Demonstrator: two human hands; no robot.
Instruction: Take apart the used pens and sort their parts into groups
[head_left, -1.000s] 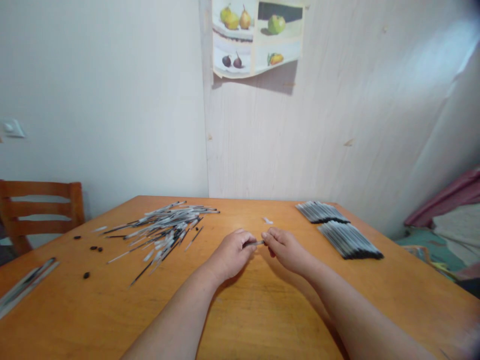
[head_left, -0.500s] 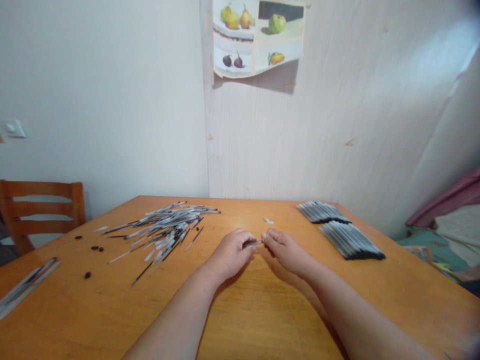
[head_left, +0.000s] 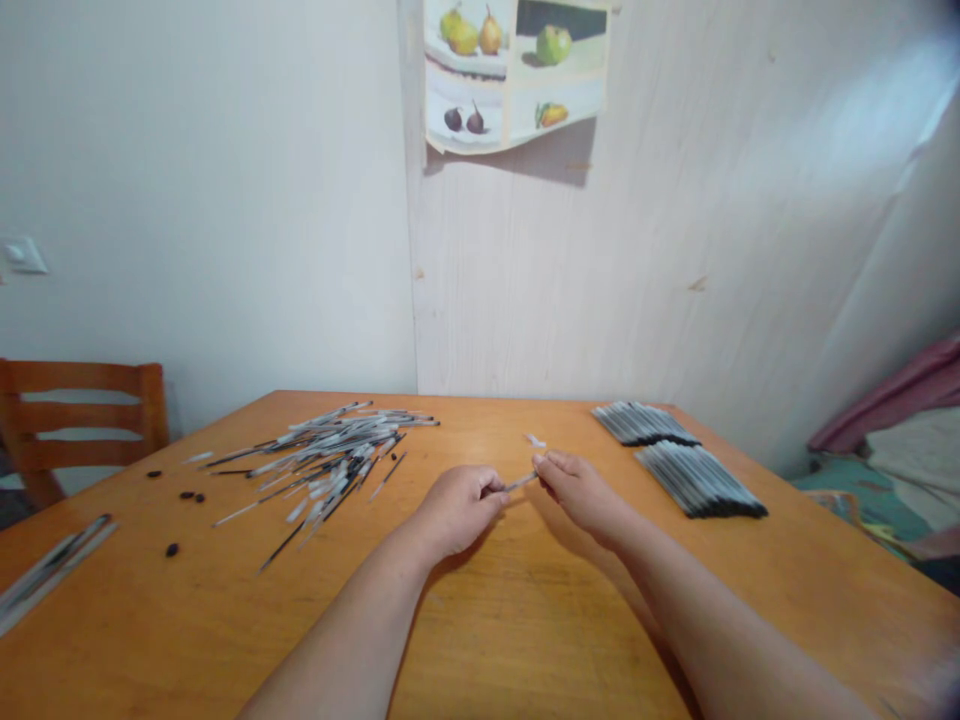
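Over the middle of the table, my left hand [head_left: 466, 508] and my right hand [head_left: 576, 490] each pinch one end of a slim pale pen barrel [head_left: 521, 482]. The barrel slants up slightly to the right, and both its ends are hidden in my fingers. To the left lies a loose pile of pen parts [head_left: 337, 450], with clear barrels, thin dark refills and whitish pieces. On the right, two neat rows of pens lie side by side, a far row [head_left: 643, 422] and a near row [head_left: 699, 482], with black ends lined up.
A small whitish scrap [head_left: 535, 440] lies beyond my hands. Several small black caps [head_left: 172, 550] are scattered at the left. A clear bag [head_left: 56, 570] with thin items lies at the left edge. A wooden chair [head_left: 82, 415] stands beyond the table [head_left: 517, 640].
My right hand has moved slightly right and up, away from my left hand. More of the pen barrel now shows between them. The piles are unchanged.
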